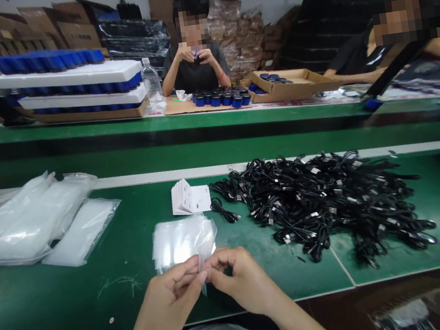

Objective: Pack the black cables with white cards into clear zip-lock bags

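Observation:
A clear plastic bag stands edge-on between my two hands. My left hand pinches it between thumb and fingers. My right hand has its thumb and fingertips closed on the bag's right side. Just beyond them lies a fanned stack of clear bags on the green table. Behind that stack are white printed cards, partly fanned. A single coiled black cable rests beside the cards, next to a large heap of black cables on the right.
Packs of plastic bags lie at the left on the green table. Across a raised ledge, a person handles a small item behind blue-black round parts. Another person sits at the right. Foam trays stand back left.

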{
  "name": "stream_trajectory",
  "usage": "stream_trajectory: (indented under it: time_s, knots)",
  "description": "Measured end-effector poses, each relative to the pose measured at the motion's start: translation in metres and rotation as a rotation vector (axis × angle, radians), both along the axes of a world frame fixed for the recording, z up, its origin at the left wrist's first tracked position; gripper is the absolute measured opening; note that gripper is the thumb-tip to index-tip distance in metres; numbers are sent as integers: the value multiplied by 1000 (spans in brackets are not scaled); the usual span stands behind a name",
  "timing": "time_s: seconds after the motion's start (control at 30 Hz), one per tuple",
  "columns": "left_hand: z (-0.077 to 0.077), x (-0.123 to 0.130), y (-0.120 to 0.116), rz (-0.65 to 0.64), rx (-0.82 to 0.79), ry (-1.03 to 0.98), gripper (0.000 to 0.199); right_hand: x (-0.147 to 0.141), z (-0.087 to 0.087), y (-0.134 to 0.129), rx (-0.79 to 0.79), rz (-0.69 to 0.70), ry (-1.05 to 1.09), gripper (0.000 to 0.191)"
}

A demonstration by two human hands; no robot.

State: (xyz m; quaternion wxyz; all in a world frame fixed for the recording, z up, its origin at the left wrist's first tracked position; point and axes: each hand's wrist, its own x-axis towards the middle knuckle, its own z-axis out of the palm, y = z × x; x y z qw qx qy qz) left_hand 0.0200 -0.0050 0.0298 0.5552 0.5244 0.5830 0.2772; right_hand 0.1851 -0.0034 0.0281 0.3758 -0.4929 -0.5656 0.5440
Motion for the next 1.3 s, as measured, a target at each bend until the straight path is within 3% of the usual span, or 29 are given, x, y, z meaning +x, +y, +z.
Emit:
stream_trajectory:
  time_s: [0.2, 0.4, 0.47, 0.7, 1.07, 1.3]
  knots:
    - [4, 7, -2, -1, 47, 46, 43, 0, -2, -4, 78, -17, -81, 14]
    - [8, 13, -2, -23, 478, 401, 25, -2, 4, -6, 226, -56, -295, 17]
    - [8, 12, -1, -41, 535, 493, 18, -2, 6, -7, 255, -52, -349, 17]
    - [16, 11, 3, -312, 408, 667, 22, -5, 4, -13, 307, 0, -502, 14]
    - [10, 11, 1, -281, 318, 480, 32, -10, 3, -23, 471, -48, -650, 22]
    - [9, 13, 0, -230, 330, 405, 25, -14, -5, -21, 568, -126, -724, 19]
